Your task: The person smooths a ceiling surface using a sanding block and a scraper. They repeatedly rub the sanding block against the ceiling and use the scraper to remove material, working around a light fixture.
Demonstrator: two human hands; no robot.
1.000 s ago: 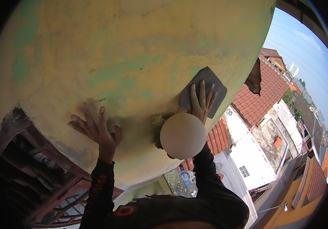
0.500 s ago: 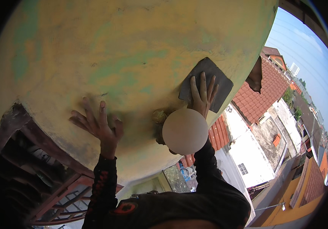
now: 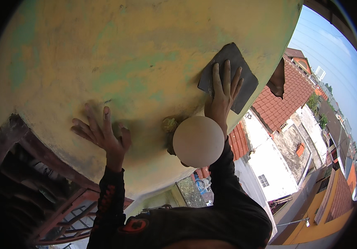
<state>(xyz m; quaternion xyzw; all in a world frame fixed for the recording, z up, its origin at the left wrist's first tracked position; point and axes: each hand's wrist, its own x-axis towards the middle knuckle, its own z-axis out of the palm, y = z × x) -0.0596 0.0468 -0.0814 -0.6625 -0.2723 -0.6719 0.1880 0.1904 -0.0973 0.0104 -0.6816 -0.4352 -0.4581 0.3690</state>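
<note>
A wide, curved wall fills the upper left, its yellow paint worn through to green patches. My right hand presses a dark grey sheet of sandpaper against the wall near its right edge, fingers stretched up across it. The sheet's face against the wall is hidden. To the left, my left hand rests with spread fingers at the wall and holds nothing; whether the whole palm touches I cannot tell. Between my forearms, a round white globe lamp covers part of the wall, with a rough yellowish fitting beside it.
Dark red window frames with bars lie at the lower left. Beyond the wall's right edge, far below, are red tiled roofs, a white building wall and an orange-yellow wall. A dark jagged piece juts out by the edge.
My right hand has slid the sandpaper upward and slightly right along the wall. My left hand stays at nearly the same spot, fingers still spread.
</note>
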